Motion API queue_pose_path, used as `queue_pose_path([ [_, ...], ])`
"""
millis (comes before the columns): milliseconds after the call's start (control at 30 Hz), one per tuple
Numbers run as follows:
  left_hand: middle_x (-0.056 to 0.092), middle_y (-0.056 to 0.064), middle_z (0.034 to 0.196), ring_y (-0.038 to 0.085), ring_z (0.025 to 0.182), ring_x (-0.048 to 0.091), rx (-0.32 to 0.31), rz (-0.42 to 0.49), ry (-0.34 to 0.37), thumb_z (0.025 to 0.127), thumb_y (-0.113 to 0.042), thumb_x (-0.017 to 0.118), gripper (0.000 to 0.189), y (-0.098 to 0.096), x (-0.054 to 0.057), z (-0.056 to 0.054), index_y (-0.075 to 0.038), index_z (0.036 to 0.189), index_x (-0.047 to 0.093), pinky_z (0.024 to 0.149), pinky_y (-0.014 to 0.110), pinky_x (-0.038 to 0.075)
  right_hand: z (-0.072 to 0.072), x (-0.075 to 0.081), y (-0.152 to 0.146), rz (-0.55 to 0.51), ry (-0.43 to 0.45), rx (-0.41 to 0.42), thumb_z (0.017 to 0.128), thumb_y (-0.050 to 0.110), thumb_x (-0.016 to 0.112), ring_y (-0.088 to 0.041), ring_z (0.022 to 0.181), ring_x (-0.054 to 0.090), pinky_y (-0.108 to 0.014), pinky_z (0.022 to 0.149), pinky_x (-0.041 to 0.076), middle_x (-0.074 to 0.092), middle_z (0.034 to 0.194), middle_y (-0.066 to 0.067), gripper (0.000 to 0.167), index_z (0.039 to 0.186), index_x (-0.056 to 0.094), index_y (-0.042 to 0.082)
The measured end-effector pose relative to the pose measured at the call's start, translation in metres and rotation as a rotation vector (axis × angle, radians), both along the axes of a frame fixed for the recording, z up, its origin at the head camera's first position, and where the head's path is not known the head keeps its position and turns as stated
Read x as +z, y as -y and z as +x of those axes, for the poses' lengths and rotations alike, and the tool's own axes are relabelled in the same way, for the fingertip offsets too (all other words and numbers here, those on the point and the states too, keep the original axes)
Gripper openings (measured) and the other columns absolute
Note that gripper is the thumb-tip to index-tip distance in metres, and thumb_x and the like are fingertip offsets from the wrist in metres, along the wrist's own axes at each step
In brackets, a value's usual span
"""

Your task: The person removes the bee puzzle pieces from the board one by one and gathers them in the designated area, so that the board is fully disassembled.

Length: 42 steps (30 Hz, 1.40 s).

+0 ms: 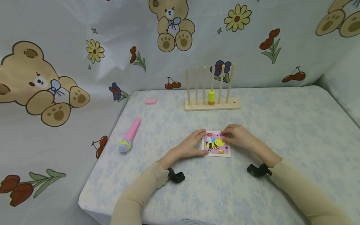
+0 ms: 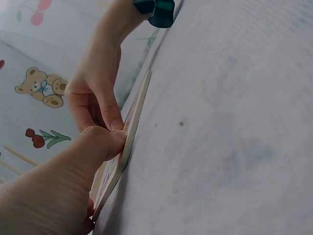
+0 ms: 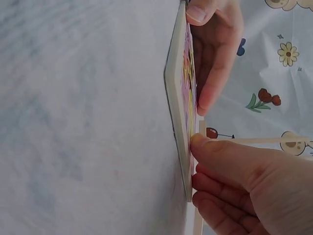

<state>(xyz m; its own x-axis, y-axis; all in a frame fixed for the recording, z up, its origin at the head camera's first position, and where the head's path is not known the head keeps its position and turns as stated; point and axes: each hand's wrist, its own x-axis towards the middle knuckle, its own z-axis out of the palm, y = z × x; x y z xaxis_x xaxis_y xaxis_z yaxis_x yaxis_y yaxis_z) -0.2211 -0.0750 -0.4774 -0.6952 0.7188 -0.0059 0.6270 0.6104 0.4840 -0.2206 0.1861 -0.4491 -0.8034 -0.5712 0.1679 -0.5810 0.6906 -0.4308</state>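
Observation:
A small square bee puzzle (image 1: 215,144) with a pale frame and a pink picture lies on the table before me. My left hand (image 1: 190,144) holds its left side, the thumb at the near edge and the fingers at the far corner. In the left wrist view that thumb (image 2: 115,141) overlaps the frame. My right hand (image 1: 238,136) grips the puzzle's far right part with bent fingers. Its thumb (image 3: 201,142) touches the picture side in the right wrist view, with the fingers by the edge; whether a loose piece is between them is hidden.
Behind the puzzle stands a wooden peg rack (image 1: 212,107) with yellow beads (image 1: 211,96) on one peg. A pink toy microphone (image 1: 130,136) lies to the left, and a pink block (image 1: 150,101) sits near the back left edge. A patterned cloth (image 1: 118,31) hangs behind the table.

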Motion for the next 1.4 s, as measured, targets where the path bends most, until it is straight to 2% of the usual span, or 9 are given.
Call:
queue_pose_path([
  [300,0.02,0.009,0.154,0.019,0.14,0.017,-0.001,0.004,-0.009,0.084,-0.045,0.067,0.09,0.0,0.0,-0.001,0.0,0.148,0.024,0.111,0.03,0.019,-0.003,-0.001,-0.001,-0.021,-0.029,0.035,0.079,0.012,0.078,-0.023,0.086,0.062,-0.04,0.074,0.052,0.067,0.094,-0.009,0.028,0.103,0.072,-0.001],
  [500,0.019,0.008,0.154,0.018,0.14,0.016,0.004,-0.001,0.0,0.084,-0.046,0.067,0.091,0.0,-0.002,0.0,-0.001,0.149,0.023,0.111,0.03,0.019,0.0,-0.007,-0.005,-0.049,0.008,0.011,0.082,0.014,0.075,-0.025,0.093,0.058,-0.043,0.079,0.05,0.064,0.1,-0.009,0.029,0.106,0.069,0.0],
  [633,0.019,0.008,0.154,0.018,0.14,0.016,0.0,0.003,0.0,0.085,-0.046,0.067,0.09,-0.001,-0.002,0.0,-0.001,0.149,0.023,0.111,0.03,0.019,0.002,-0.01,-0.007,-0.067,-0.011,0.002,0.082,0.015,0.075,-0.026,0.094,0.058,-0.045,0.081,0.05,0.064,0.101,-0.011,0.03,0.107,0.069,-0.001],
  [1133,0.018,0.009,0.154,0.019,0.14,0.015,0.008,-0.004,0.015,0.085,-0.045,0.067,0.09,0.001,0.002,0.001,-0.001,0.149,0.021,0.111,0.031,0.019,0.002,-0.007,-0.006,-0.056,-0.029,0.033,0.082,0.015,0.075,-0.028,0.094,0.059,-0.045,0.08,0.051,0.064,0.103,-0.013,0.034,0.111,0.068,-0.001],
  [1400,0.017,0.009,0.155,0.019,0.14,0.015,0.001,-0.001,0.031,0.085,-0.046,0.066,0.09,-0.001,0.003,0.003,-0.001,0.149,0.021,0.111,0.032,0.019,-0.001,-0.008,-0.008,-0.086,0.045,0.004,0.08,0.018,0.077,-0.022,0.091,0.057,-0.042,0.079,0.048,0.064,0.099,-0.006,0.033,0.108,0.069,0.001],
])
